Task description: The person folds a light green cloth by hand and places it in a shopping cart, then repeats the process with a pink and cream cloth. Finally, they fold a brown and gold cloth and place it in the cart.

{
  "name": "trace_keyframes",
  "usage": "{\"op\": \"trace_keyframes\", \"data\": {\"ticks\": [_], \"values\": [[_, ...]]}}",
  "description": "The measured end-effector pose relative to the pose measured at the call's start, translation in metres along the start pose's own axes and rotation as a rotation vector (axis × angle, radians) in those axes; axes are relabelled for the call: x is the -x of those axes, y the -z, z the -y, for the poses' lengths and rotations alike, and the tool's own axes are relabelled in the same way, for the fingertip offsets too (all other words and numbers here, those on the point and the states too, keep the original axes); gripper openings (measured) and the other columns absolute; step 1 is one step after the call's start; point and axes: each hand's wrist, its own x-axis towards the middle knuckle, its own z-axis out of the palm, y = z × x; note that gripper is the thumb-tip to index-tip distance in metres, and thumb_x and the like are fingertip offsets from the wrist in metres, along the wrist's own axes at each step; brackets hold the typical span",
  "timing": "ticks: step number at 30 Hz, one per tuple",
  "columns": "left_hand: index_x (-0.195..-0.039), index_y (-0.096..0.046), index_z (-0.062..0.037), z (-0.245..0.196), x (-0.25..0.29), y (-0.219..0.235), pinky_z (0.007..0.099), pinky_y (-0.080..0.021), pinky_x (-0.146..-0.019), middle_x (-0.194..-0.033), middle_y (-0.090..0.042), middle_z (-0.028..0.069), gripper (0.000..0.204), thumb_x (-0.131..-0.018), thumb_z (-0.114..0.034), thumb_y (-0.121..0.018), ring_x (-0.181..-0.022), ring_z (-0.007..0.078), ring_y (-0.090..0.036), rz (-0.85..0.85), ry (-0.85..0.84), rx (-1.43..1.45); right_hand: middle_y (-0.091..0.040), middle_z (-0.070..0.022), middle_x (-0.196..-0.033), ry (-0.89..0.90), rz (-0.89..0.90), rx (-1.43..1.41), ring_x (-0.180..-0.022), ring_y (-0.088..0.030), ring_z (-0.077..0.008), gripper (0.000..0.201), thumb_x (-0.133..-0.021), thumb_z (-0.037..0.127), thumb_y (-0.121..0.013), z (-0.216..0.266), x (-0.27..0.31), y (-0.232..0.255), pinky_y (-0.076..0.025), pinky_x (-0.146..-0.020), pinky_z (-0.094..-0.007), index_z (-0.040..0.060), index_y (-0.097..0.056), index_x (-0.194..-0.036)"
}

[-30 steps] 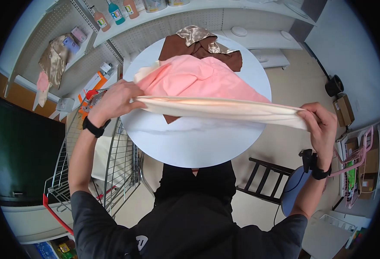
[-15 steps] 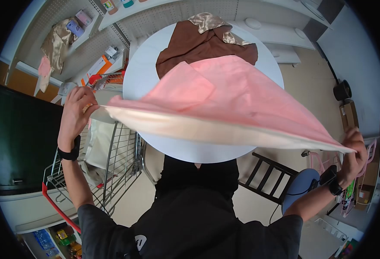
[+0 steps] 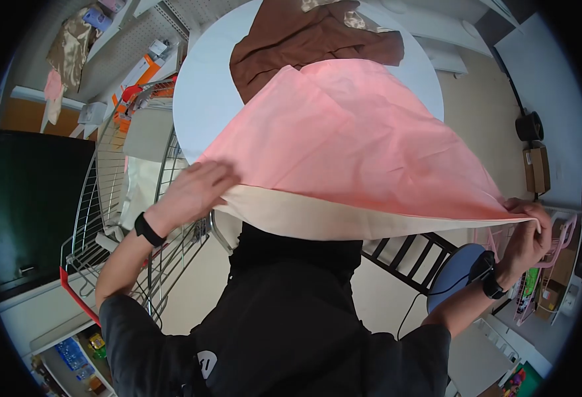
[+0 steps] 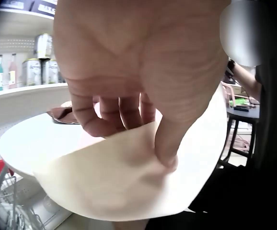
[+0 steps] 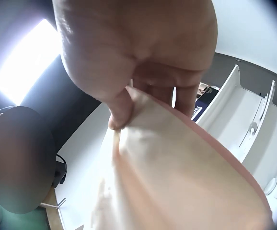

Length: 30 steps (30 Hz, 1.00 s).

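Note:
A pink cloth with a cream underside (image 3: 364, 139) spreads over the near part of the round white table (image 3: 198, 86), its near edge hanging past the rim. The left hand (image 3: 195, 192) pinches that edge left of centre; in the left wrist view its thumb lies on the cream side (image 4: 114, 182), the other fingers behind. At the far right corner the right hand (image 3: 529, 235) grips the cloth between thumb and fingers, and the right wrist view shows cream fabric (image 5: 177, 163) hanging from it. A brown garment (image 3: 284, 46) with shiny satin parts lies beyond, partly under the pink cloth.
A wire shopping cart (image 3: 83, 218) holding pale fabric stands left of the table. At the right are a blue-seated stool (image 3: 446, 278) and a pink rack (image 3: 559, 248). Shelves (image 4: 28, 93) with bottles and cans stand behind the table.
The pink cloth has been drawn nearer and spread wider, showing more of its pink face. The left hand went out left, then came back inward along the edge; the right hand moved right and nearer.

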Motion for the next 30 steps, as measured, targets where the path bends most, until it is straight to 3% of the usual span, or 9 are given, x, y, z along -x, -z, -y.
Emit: {"op": "trace_keyframes", "data": {"ticks": [3,6,10,12,14,20,25,27,30], "values": [[-0.124,-0.070,-0.0069,0.030,0.010,0.017,0.0436,-0.056,-0.095,-0.114,-0.071,0.0105,0.041,-0.086,-0.014,-0.081,-0.109,0.0355,-0.068,0.059,0.108,0.082,-0.072,-0.0184,-0.095,0.011,-0.191,0.045,-0.089,-0.071,-0.0300,0.029,-0.112,0.023,-0.063,-0.020,0.011,0.034,-0.057,-0.083,-0.0451,-0.0037,-0.066,-0.123],[-0.121,-0.068,-0.0019,0.055,0.023,0.064,0.0414,-0.057,-0.093,-0.116,-0.072,0.0136,0.033,-0.092,-0.014,-0.078,-0.108,0.0365,-0.071,0.108,0.149,0.039,-0.073,-0.0184,-0.100,0.031,-0.319,0.061,-0.091,-0.072,-0.0281,0.031,-0.112,0.021,-0.063,-0.035,0.016,0.055,-0.060,-0.085,-0.0431,-0.0059,-0.067,-0.127],[-0.121,-0.070,-0.0024,0.096,0.052,0.112,0.0389,-0.053,-0.097,-0.115,-0.074,0.0094,0.022,-0.103,-0.016,-0.070,-0.109,0.0217,-0.069,-0.401,0.192,0.637,-0.074,-0.0170,-0.109,0.022,-0.566,0.126,-0.098,-0.072,-0.0238,0.028,-0.112,0.014,-0.064,-0.040,0.012,0.069,-0.062,-0.091,-0.0377,-0.0100,-0.069,-0.125],[-0.122,-0.070,-0.0011,0.144,0.097,0.134,0.0346,-0.052,-0.096,-0.115,-0.072,0.0048,0.023,-0.111,-0.020,-0.063,-0.109,0.0142,-0.066,-0.819,0.396,0.567,-0.074,-0.0149,-0.112,0.049,-0.639,0.091,-0.101,-0.071,-0.0187,0.027,-0.111,0.014,-0.066,-0.037,-0.004,0.068,-0.059,-0.090,-0.0335,-0.0088,-0.071,-0.124],[-0.125,-0.070,0.0008,0.152,0.108,0.189,0.0296,-0.050,-0.097,-0.114,-0.071,0.0039,0.028,-0.114,-0.023,-0.059,-0.108,0.0118,-0.064,-1.061,0.276,0.453,-0.072,-0.0149,-0.118,-0.009,-0.726,0.109,-0.107,-0.069,-0.0197,0.031,-0.112,0.018,-0.063,-0.022,-0.035,0.074,-0.056,-0.096,-0.0330,-0.0075,-0.068,-0.130],[-0.131,-0.067,0.0012,0.164,0.129,0.365,0.0456,-0.055,-0.100,-0.127,-0.073,0.0132,0.038,-0.112,-0.030,-0.059,-0.115,0.0286,-0.071,-1.538,0.008,0.722,-0.066,-0.0174,-0.124,0.349,-0.523,0.125,-0.106,-0.060,-0.0225,0.035,-0.112,0.022,-0.060,0.105,-0.176,0.038,-0.047,-0.097,-0.0345,-0.0080,-0.066,-0.129],[-0.151,-0.053,-0.0003,0.140,0.161,0.371,0.0491,-0.046,-0.118,-0.152,-0.060,0.0171,0.048,-0.117,-0.034,-0.047,-0.137,0.0324,-0.060,-1.716,0.037,0.808,-0.065,-0.0239,-0.144,0.553,-0.359,-0.314,-0.121,-0.068,-0.0295,0.045,-0.112,0.024,-0.063,0.134,-0.180,0.044,-0.055,-0.106,-0.0350,-0.0079,-0.060,-0.143],[-0.154,-0.051,0.0003,0.089,0.139,0.356,0.0494,-0.042,-0.123,-0.154,-0.058,0.0175,0.052,-0.119,-0.037,-0.042,-0.142,0.0320,-0.057,-1.790,0.039,0.807,-0.064,-0.0160,-0.120,0.519,-0.477,-0.090,-0.098,-0.061,-0.0221,0.036,-0.112,0.030,-0.064,0.127,-0.174,0.051,-0.051,-0.089,-0.0322,-0.0017,-0.064,-0.127],[-0.151,-0.053,0.0014,0.113,0.133,0.347,0.0460,-0.044,-0.120,-0.151,-0.061,0.0158,0.051,-0.119,-0.037,-0.044,-0.140,0.0283,-0.058,-1.639,-0.055,0.829,-0.058,-0.0055,-0.091,0.401,-0.564,0.105,-0.073,-0.050,-0.0136,0.032,-0.111,0.036,-0.066,0.112,-0.177,0.040,-0.044,-0.068,-0.0297,0.0039,-0.065,-0.106]]}}
